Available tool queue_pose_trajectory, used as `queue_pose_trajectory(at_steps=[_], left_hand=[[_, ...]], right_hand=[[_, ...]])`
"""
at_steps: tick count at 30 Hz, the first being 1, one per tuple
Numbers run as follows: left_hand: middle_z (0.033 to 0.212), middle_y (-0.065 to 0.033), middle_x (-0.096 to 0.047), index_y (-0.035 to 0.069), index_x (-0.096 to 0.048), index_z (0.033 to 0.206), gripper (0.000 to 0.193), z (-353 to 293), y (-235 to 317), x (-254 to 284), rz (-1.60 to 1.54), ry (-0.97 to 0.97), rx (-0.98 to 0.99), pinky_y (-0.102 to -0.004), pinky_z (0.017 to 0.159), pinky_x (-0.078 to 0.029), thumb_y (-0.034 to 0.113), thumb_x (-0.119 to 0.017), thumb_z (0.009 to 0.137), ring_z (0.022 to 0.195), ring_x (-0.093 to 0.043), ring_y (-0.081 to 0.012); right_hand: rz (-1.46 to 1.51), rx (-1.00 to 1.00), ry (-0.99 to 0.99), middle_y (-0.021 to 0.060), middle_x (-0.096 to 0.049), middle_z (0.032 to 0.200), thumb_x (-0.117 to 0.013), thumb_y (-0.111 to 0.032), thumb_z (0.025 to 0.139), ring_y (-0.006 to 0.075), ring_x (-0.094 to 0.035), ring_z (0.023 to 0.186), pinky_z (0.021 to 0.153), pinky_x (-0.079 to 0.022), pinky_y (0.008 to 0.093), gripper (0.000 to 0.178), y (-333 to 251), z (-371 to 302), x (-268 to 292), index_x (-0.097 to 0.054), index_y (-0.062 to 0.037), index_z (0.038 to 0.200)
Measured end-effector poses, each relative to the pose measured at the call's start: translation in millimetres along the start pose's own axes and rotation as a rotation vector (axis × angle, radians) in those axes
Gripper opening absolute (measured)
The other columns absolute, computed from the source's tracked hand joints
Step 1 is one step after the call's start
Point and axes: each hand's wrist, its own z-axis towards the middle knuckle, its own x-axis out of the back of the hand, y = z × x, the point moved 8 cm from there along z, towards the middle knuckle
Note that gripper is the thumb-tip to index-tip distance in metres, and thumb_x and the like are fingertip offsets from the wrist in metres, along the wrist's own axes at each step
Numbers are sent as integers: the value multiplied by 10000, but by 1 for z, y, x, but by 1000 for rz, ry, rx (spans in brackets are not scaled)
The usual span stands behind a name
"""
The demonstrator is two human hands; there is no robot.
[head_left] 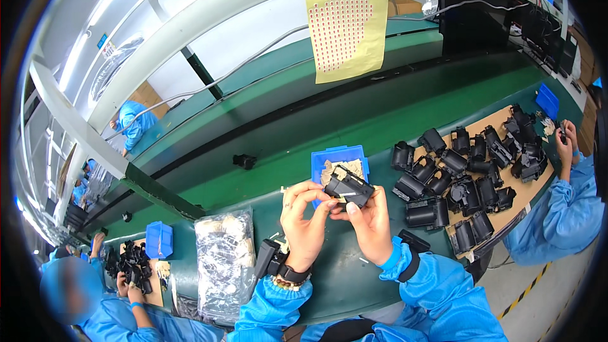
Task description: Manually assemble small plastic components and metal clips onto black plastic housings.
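A black plastic housing (pixel 348 189) with an open frame at its upper end is held in front of me. My right hand (pixel 370 225) grips it from the right, fingers behind and thumb along its lower edge. My left hand (pixel 303 218) is closed in a pinch of thumb and index finger at the housing's lower left edge; whatever lies between those fingertips is too small to name. A small pale strip shows on the housing's face near the left fingertips. Just behind the housing stands a blue bin (pixel 339 152) holding crumpled beige pieces.
Several black housings (pixel 453 161) crowd a brown cardboard sheet (pixel 443 231) at right. A clear plastic bag (pixel 225 266) of packed parts lies left. A yellow sheet (pixel 347 22) of small red marks hangs ahead. Co-workers in blue sit at both sides; a green conveyor (pixel 285 152) runs behind.
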Motion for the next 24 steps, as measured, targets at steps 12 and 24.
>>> queue_pose_trajectory(at_steps=[12, 24], left_hand=[[996, -101, -629, -4, -656, 918, 136, 27, -12, -4, 82, 10, -55, -290, 745, -541, -90, -658, 813, 893, -640, -173], [1151, -131, -610, 17, -643, 999, 321, -9, 2, -1, -135, -115, -26, -348, 934, -483, -54, -780, 717, 1085, -593, -233]], right_hand=[[-4, 37, 229, 138, -537, 1155, -479, -70, 988, 174, -626, 922, 808, -599, 362, 203, -7, 8, 30, -352, -29, 1140], [-5, -69, 51, 158, -516, 1218, -485, -55, 979, 206, -615, 1035, 825, -594, 375, 279, 7, -6, 7, -339, -25, 1216]])
